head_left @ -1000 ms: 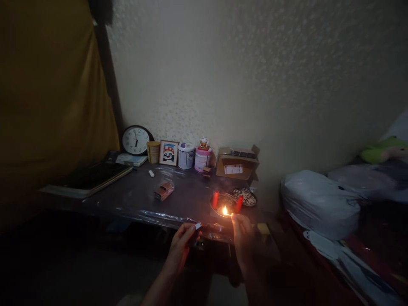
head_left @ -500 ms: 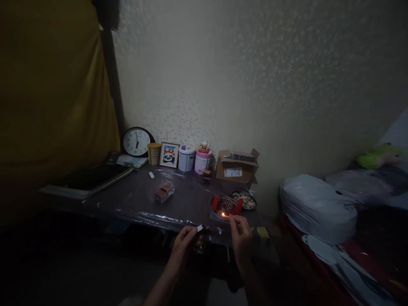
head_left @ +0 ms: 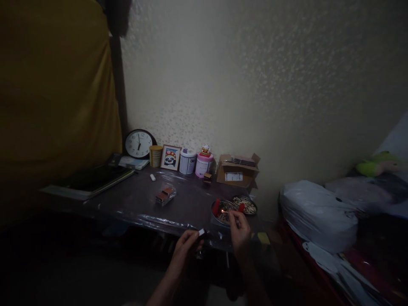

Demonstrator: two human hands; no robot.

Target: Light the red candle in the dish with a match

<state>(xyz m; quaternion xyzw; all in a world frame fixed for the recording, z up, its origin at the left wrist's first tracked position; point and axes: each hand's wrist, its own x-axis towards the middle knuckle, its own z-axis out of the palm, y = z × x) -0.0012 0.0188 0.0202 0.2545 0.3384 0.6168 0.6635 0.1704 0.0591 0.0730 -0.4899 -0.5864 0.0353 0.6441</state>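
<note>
Tabletop [head_left: 191, 204] bears a dish [head_left: 214, 216] near its front edge, within easy reach. The left hand [head_left: 187, 243] has fingers curled around a small box [head_left: 201, 232]; the right hand's [head_left: 240, 231] pinch a glowing match [head_left: 225, 212] by the dish, tip outward, presumably against burns.

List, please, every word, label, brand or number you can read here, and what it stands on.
"12": clock face
"6": same clock face
Other clock markings: too small to quote surely
White tub, pink tub: printing too blurred to read
Cardboard box: its white label is unreadable
</note>
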